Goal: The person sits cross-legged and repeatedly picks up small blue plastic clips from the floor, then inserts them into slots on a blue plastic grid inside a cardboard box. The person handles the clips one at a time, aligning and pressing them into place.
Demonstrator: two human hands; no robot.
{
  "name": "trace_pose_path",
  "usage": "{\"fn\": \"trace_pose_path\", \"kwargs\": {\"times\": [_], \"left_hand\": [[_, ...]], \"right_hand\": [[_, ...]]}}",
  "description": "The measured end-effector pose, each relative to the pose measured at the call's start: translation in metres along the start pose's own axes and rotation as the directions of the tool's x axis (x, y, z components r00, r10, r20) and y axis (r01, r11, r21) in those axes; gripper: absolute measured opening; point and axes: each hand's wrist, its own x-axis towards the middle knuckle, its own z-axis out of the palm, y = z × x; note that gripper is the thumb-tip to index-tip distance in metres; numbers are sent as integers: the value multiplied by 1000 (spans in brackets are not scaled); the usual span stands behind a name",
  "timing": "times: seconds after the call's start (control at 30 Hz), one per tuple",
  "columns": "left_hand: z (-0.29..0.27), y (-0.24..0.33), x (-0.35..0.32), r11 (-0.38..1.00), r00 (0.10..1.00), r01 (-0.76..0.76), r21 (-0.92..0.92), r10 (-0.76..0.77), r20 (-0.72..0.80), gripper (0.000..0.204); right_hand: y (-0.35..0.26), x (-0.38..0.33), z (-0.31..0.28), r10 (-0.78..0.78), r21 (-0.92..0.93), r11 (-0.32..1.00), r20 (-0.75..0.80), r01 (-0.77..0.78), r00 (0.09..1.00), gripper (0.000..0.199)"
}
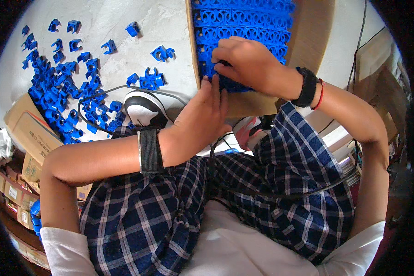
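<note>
Blue plastic pipe clips point(244, 20) stand in neat rows inside an open cardboard box point(250, 105) in front of me. Over the near rows is my right hand point(250, 60), its fingers curled down among the clips; what lies inside its grip is hidden. My left hand point(204, 108) reaches to the box's near left corner with fingers stretched out, the tips touching the near end of the clips. I cannot make out any clip held in it. The two hands are close together.
A heap of loose blue clips point(55, 87) lies on the pale floor point(165, 23) at left, with several scattered singly. A flattened carton point(32, 126) is beside it. My shoe point(145, 110) stands by the box. A thin black cable point(303, 195) crosses my lap.
</note>
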Motion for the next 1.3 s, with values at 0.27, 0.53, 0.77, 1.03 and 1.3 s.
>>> {"fn": "trace_pose_path", "kwargs": {"times": [0.27,0.53,0.77,1.03,1.3], "left_hand": [[13,-5,0,997,997,-67,36,68,-43,71],[17,-10,2,997,987,-55,-52,46,-154,55],[16,-11,1,997,982,-70,13,71,-172,49],[18,-13,2,996,981,-77,-53,66,-181,45],[16,-13,0,996,981,-78,-32,71,-179,45]], "right_hand": [[-6,5,7,-31,-62,998,-31,29,999,13],[-4,4,5,-94,35,995,27,93,995,19],[-2,11,-2,-108,49,993,44,106,993,20],[5,17,-11,-78,264,960,-60,91,995,18],[7,11,-5,18,259,966,-142,20,990,20]]}}
